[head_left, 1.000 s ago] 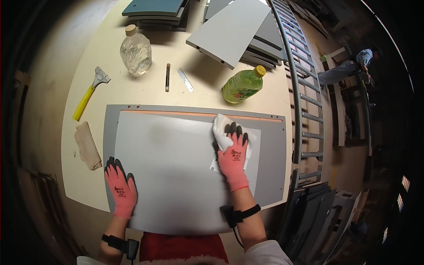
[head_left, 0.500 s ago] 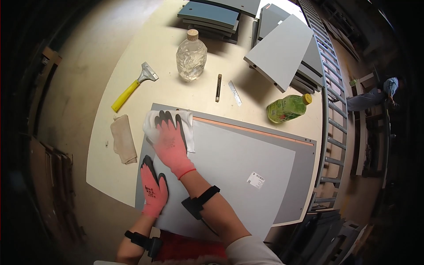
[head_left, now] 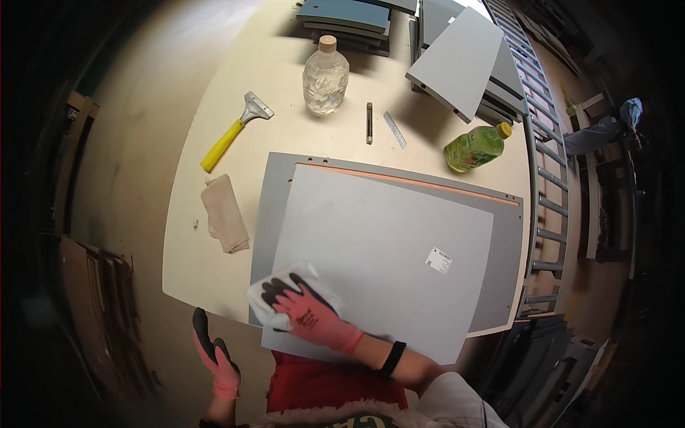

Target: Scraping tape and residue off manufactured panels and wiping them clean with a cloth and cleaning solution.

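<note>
My right hand [head_left: 305,312], in a pink glove with black fingertips, presses a white cloth [head_left: 322,278] onto the near left corner of a grey panel [head_left: 385,235]. Its fingers bend over the cloth. Under this panel lies a second grey panel [head_left: 492,278], with small holes and an orange-brown groove along its far side. Off the table's near left edge, my left hand [head_left: 214,360], gloved the same way, holds nothing; its fingers are stretched out. A white label [head_left: 439,260] is stuck on the upper panel's right part.
On the cream table [head_left: 214,282] lie a folded beige cloth [head_left: 225,214], a yellow-handled scraper [head_left: 232,135], a marker [head_left: 369,123] and a blade [head_left: 394,130]. Clear [head_left: 325,78] and green bottles [head_left: 474,148] stand or lie beyond. Stacked panels [head_left: 457,64] are at the back; a roller conveyor [head_left: 546,157] runs right, with a person [head_left: 606,132] past it.
My right hand has drawn the white cloth from the panel's far left corner to its near left corner. My left hand has come off the panel, past the table edge. The view has shifted slightly.
</note>
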Available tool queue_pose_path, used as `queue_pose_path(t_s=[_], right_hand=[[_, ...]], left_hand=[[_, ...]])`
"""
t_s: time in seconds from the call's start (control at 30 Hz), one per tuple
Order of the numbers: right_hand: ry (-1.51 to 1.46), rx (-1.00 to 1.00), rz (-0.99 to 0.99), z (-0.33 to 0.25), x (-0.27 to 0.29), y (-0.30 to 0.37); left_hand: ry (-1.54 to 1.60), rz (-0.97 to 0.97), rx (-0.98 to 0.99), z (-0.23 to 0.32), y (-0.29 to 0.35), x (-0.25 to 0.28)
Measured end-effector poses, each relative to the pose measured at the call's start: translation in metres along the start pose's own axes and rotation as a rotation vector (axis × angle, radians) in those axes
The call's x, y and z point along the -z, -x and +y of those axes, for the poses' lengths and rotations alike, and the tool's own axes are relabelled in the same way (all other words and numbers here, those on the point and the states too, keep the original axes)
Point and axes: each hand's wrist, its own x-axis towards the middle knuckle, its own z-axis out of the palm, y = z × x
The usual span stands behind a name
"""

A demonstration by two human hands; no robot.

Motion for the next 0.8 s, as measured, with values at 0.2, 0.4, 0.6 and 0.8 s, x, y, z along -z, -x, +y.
queue_pose_path(t_s=[0.2,0.4,0.6,0.8], right_hand=[[0.141,-0.269,-0.023,0.031,0.034,-0.01],[0.279,-0.552,0.222,0.064,0.049,-0.015],[-0.103,0.041,-0.093,-0.076,-0.074,0.042],[0.325,-0.917,0.412,0.029,0.022,0.062]], left_hand=[[-0.204,-0.261,-0.25,0.018,-0.028,0.015],[-0.157,-0.373,-0.343,0.01,-0.031,0.027],[-0.092,-0.491,-0.479,-0.005,-0.039,0.0],[-0.013,-0.722,-0.871,-0.004,-0.019,-0.04]])
